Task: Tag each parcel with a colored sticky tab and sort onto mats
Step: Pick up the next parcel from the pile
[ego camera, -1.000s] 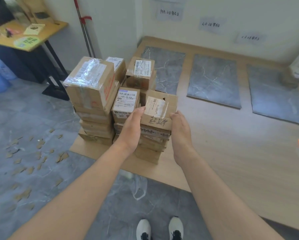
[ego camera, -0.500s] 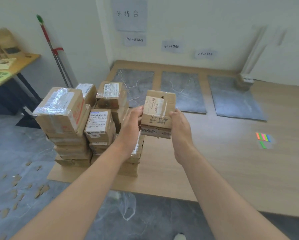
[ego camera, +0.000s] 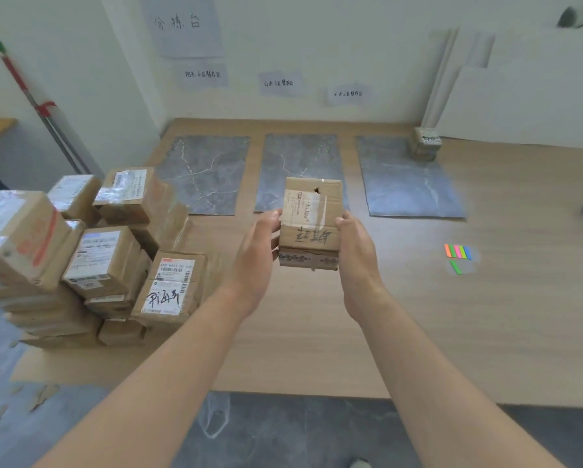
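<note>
The left hand (ego camera: pixel 258 255) and right hand (ego camera: pixel 355 255) grip a cardboard parcel (ego camera: pixel 312 228) between them, one on each side face. The thumbs lie on its near edges; the fingers behind it are hidden. The parcel is held clear above the wooden table (ego camera: pixel 317 332), label face up, with its long axis running 12 to 6 o'clock.

The strip of coloured sticky tabs (ego camera: pixel 458 251) lies on the table at 3 o'clock from the parcel, well apart. One loose green tab (ego camera: pixel 456 267) lies just beside the strip at 6 o'clock. The right hand is nearer; it would probably be freed to fetch a tab.

Three grey mats (ego camera: pixel 300 163) lie at 12 o'clock. The stack of parcels (ego camera: pixel 114 258) stands at 9 o'clock.
</note>
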Available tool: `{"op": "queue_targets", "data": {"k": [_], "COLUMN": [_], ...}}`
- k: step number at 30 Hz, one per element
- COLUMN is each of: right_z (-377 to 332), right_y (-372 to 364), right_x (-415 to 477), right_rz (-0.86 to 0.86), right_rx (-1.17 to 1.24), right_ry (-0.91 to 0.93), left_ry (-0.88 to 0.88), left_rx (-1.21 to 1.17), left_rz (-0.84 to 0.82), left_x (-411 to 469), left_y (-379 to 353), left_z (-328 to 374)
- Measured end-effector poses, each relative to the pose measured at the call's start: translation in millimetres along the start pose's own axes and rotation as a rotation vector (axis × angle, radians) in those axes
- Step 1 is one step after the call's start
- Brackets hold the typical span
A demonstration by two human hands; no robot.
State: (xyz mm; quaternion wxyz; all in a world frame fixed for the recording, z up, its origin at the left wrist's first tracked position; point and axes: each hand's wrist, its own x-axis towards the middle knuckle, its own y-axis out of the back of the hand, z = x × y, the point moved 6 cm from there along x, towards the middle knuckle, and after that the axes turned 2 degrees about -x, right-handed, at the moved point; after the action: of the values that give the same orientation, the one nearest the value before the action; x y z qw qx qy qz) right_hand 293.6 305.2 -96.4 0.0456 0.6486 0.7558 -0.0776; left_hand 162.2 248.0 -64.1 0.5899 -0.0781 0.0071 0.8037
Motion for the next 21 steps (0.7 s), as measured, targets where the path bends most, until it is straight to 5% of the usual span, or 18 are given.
{"op": "queue_targets", "data": {"k": [10, 21], "right_z": [38, 104], "right_y": [113, 168], "right_x": [52, 88], "right_rz": [-0.039, 0.020], "right_rx": [-0.015, -0.047], "right_ry": [-0.112, -0.234], "left_ry": [0.093, 0.232], "left_rx": [-0.028, -0.056], "left_rz": [0.103, 0.117], "left_x": [31, 69], "left_y": [-107, -147], "left_z": [-60, -138]}}
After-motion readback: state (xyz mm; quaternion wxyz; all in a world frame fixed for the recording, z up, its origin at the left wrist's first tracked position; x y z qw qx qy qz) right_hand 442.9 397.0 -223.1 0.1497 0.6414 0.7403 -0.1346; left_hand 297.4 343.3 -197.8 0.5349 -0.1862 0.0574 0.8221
